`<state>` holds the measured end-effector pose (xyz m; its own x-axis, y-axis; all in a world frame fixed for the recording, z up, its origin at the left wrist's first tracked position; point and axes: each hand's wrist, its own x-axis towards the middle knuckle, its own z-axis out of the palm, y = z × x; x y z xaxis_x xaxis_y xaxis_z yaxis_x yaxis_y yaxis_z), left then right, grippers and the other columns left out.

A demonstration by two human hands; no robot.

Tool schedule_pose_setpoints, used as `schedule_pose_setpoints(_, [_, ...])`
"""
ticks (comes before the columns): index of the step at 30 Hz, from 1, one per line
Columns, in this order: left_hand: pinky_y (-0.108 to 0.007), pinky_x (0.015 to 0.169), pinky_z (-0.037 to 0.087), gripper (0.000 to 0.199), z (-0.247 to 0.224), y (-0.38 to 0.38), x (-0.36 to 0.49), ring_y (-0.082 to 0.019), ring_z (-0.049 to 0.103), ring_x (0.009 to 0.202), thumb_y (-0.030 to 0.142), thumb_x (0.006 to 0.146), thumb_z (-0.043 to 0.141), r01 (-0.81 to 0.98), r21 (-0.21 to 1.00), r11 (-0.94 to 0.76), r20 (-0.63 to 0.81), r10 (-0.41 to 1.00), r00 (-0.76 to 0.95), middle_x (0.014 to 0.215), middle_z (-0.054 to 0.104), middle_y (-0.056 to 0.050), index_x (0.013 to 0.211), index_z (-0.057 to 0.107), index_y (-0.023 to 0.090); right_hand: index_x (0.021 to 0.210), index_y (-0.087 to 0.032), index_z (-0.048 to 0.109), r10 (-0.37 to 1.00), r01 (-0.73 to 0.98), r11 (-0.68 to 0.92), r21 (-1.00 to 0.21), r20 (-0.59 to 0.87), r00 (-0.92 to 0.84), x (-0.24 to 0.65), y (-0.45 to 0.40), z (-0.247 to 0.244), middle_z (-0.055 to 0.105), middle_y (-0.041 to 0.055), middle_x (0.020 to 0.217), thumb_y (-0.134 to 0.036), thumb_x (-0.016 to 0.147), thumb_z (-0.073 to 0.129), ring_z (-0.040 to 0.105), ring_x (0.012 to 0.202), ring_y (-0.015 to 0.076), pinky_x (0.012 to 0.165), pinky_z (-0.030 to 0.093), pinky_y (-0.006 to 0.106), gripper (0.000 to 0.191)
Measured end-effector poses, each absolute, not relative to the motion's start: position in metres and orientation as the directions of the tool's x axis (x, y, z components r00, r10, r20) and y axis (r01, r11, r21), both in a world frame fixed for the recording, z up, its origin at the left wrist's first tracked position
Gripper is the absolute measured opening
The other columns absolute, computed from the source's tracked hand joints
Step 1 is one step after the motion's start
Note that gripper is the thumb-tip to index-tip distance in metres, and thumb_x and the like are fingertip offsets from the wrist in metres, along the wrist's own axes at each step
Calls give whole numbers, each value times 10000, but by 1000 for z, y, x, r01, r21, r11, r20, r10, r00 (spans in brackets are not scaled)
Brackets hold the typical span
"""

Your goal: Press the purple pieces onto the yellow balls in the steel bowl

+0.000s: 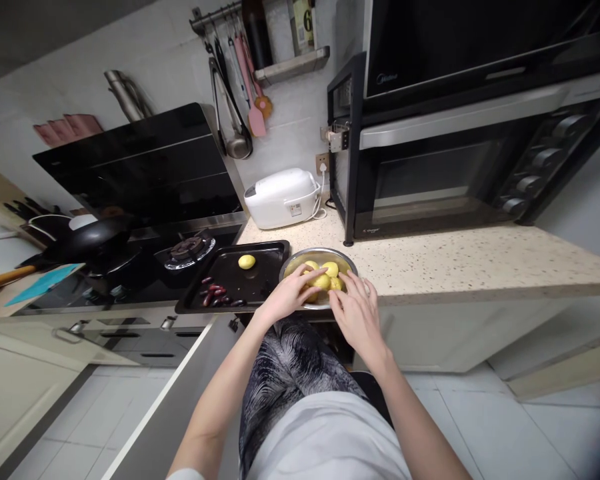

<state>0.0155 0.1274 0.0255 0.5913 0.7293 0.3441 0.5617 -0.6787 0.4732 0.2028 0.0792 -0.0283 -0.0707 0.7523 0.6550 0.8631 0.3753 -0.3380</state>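
Observation:
A round metal bowl point(350, 257) at the counter's front edge holds several yellow lemons point(331, 269). My left hand point(291, 293) reaches over its left side, thumb and fingers around a lemon point(321, 283). From the right, my right hand point(356, 308) has its thumb and fingertips at another lemon point(336, 284); its palm hides part of the rim. Left of the bowl is a black baking tray point(275, 257). On it lie a single lemon point(247, 262) and several small dark red, oval fruits point(214, 291) that look like grapes.
Behind the tray stands a white rice cooker point(283, 197), plugged into the wall. A toaster oven point(440, 173) sits on the right of the speckled counter point(455, 263). At left are a gas burner point(187, 250) and a black wok point(93, 240). A cabinet door point(180, 387) stands open below.

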Motion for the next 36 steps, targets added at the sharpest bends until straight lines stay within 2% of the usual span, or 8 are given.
schedule_pose_setpoints(4, [-432, 1072, 522, 421, 26, 126, 15, -281, 648, 1223, 256, 978, 643, 530, 502, -683, 383, 725, 572, 1335, 657, -134, 1390, 560, 231, 963, -158, 804, 756, 881, 348, -322, 652, -60, 200, 81, -27, 687, 170, 1368, -258, 1054, 369, 548, 1372, 318, 1180, 359, 555, 455])
schedule_pose_setpoints(8, [-409, 1019, 539, 340, 29, 126, 14, -279, 665, 1163, 223, 967, 646, 543, 467, -698, 369, 712, 597, 1303, 663, -129, 1302, 588, 230, 947, -158, 800, 760, 879, 340, -335, 648, -47, 199, 80, -27, 693, 150, 1375, -218, 1041, 376, 550, 1375, 324, 1175, 353, 569, 439])
schedule_pose_setpoints(13, [-409, 1041, 524, 339, 35, 125, 14, -281, 652, 1204, 179, 964, 631, 550, 443, -708, 345, 701, 624, 1307, 655, -118, 1295, 602, 246, 1016, -163, 789, 765, 869, 329, -368, 644, -17, 197, 79, -28, 712, 122, 1357, -208, 1033, 380, 550, 1376, 327, 1165, 350, 577, 412])
schedule_pose_setpoints(19, [-432, 1070, 512, 345, 39, 127, 19, -287, 627, 1241, 147, 969, 603, 560, 388, -732, 305, 675, 672, 1278, 660, -119, 1299, 635, 240, 1010, -175, 777, 772, 866, 311, -391, 636, 10, 201, 78, -30, 672, 112, 1422, -213, 1020, 388, 495, 1426, 343, 1173, 312, 599, 392])
schedule_pose_setpoints(26, [-443, 1076, 501, 375, 32, 132, 27, -284, 614, 1250, 124, 953, 619, 589, 341, -733, 249, 675, 695, 1295, 657, -97, 1300, 677, 255, 1125, -173, 752, 756, 840, 324, -436, 653, 47, 208, 76, -35, 670, 120, 1420, -225, 1027, 377, 507, 1412, 315, 1199, 274, 579, 390])
schedule_pose_setpoints(30, [-442, 1085, 488, 376, 30, 131, 30, -289, 609, 1254, 123, 923, 669, 597, 394, -699, 235, 704, 670, 1309, 665, -94, 1281, 659, 240, 1199, -180, 728, 745, 825, 350, -443, 666, 42, 213, 76, -38, 672, 113, 1416, -246, 1046, 369, 535, 1379, 311, 1206, 263, 577, 396])
schedule_pose_setpoints(33, [-403, 996, 525, 341, 30, 130, 29, -269, 661, 1099, 200, 900, 739, 590, 469, -657, 253, 741, 622, 1207, 687, -98, 1226, 641, 210, 1222, -188, 721, 733, 810, 376, -451, 679, 38, 215, 76, -41, 679, 116, 1401, -264, 1054, 379, 545, 1365, 308, 1197, 276, 578, 388])
schedule_pose_setpoints(36, [-353, 911, 534, 223, 29, 128, 28, -234, 672, 975, 266, 929, 721, 554, 520, -650, 298, 746, 595, 1127, 687, -86, 1131, 660, 195, 1210, -211, 735, 726, 800, 392, -455, 687, 35, 215, 74, -42, 680, 110, 1395, -282, 1057, 396, 531, 1372, 308, 1187, 292, 578, 378])
